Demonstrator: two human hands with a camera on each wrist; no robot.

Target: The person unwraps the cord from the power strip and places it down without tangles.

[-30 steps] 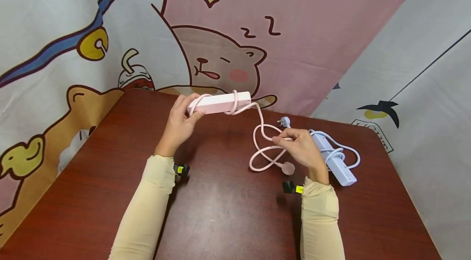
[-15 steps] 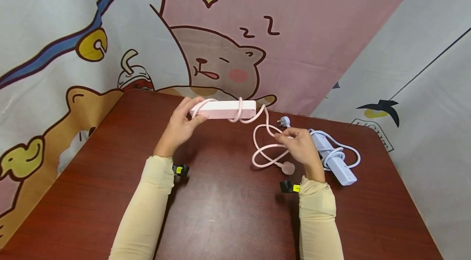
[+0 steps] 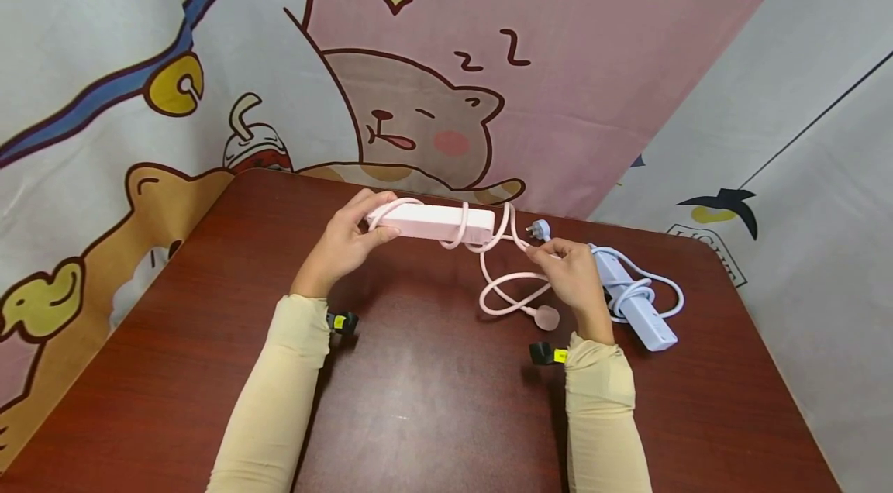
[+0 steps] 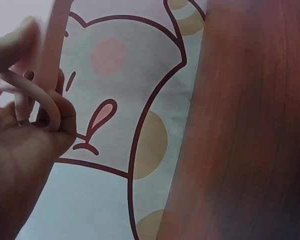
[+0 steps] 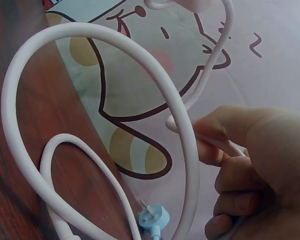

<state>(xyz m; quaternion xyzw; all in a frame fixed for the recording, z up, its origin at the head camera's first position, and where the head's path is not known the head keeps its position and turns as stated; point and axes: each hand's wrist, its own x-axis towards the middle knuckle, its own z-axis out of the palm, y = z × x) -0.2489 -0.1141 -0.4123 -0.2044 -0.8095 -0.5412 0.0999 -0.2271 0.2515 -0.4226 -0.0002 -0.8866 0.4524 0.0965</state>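
Note:
My left hand [image 3: 352,237] grips one end of a pink power strip [image 3: 432,222], raised near the table's far edge. Some of its pink cord is wound round the strip at both ends; in the left wrist view a loop of cord [image 4: 42,97] passes by the fingers. With thumb and fingers my right hand [image 3: 572,272] pinches the pink cord a short way right of the strip. From there the slack cord [image 5: 182,130] hangs in loops, seen large in the right wrist view. The cord's round pink plug [image 3: 547,318] lies on the table below the right hand.
Just right of my right hand lies a light blue power strip [image 3: 645,318] with its cord wrapped round it. Its plug [image 3: 539,229] sits near the far edge of the brown table [image 3: 418,400]. A cartoon-print curtain [image 3: 593,90] hangs behind the table.
The pink strip has come down and shifted right in my left hand. My right hand has moved slightly, and the cord between the hands now bends up into a narrow loop.

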